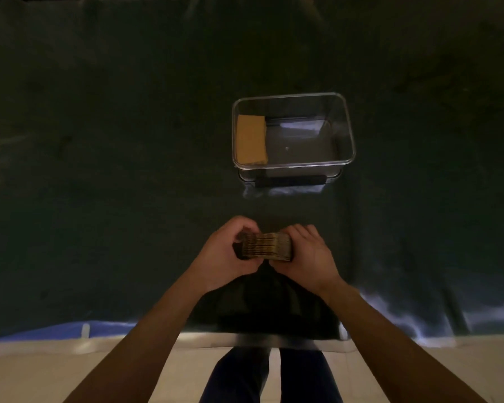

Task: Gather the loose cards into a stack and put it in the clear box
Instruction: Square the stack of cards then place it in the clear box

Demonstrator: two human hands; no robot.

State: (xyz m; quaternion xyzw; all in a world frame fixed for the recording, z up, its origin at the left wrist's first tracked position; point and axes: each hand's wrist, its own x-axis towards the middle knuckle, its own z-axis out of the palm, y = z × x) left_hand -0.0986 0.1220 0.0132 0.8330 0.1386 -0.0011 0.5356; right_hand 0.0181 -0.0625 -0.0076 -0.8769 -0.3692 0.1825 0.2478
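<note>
A thick stack of cards (266, 247) is held edge-up between both hands, just above the dark cloth near the table's front. My left hand (229, 257) grips its left end and my right hand (307, 257) grips its right end. The clear box (348, 132) stands open-topped farther back, a little right of centre. Inside it, against the left wall, lies a tan stack of cards (251, 140). No loose cards show on the cloth.
A dark green cloth (114, 170) covers the whole table. Its front edge (259, 338) runs below my wrists, with pale floor tiles and my legs beyond. The box's dark latch faces me.
</note>
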